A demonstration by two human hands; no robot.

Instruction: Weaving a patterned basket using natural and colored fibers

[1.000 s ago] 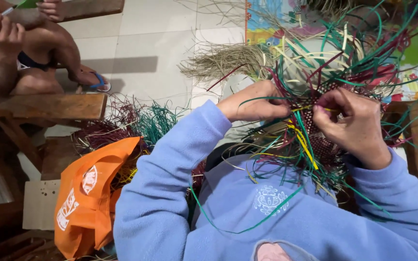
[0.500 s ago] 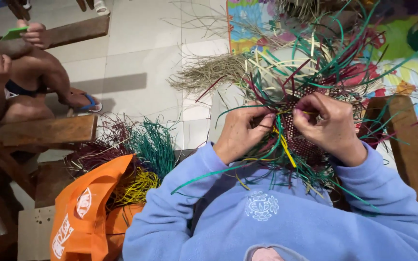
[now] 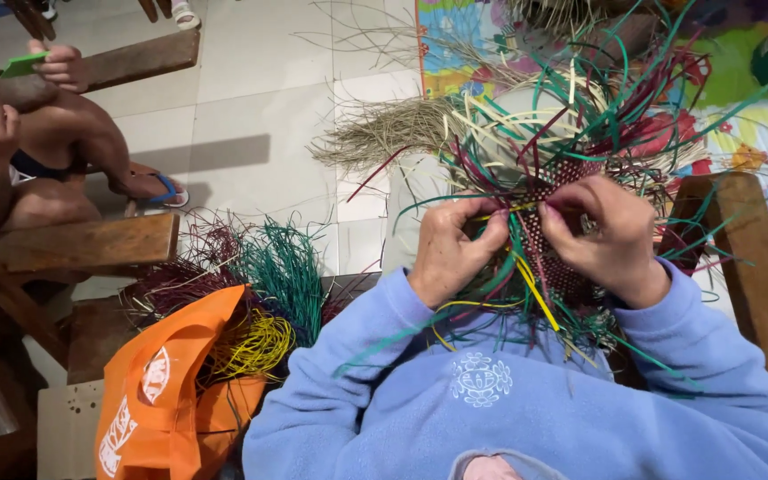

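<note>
Now, held between both hands: dark red woven straw mat (image 3: 555, 233) with loose green, yellow and cream strands. Left hand (image 3: 452, 249) pinches a yellow strand (image 3: 533, 289), lowered since a second ago. Right hand (image 3: 604, 233) still grips the weave edge, fingertips nearly meeting the left's.

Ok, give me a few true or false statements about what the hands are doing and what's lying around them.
1. Both hands, the left hand and the right hand, grip the woven piece. True.
2. The orange bag lies to the person's right. False: it lies to their left.
3. A yellow strand hangs between the hands. True.
4. The loose strand bundles are all blue. False: green, dark red and yellow.
</note>
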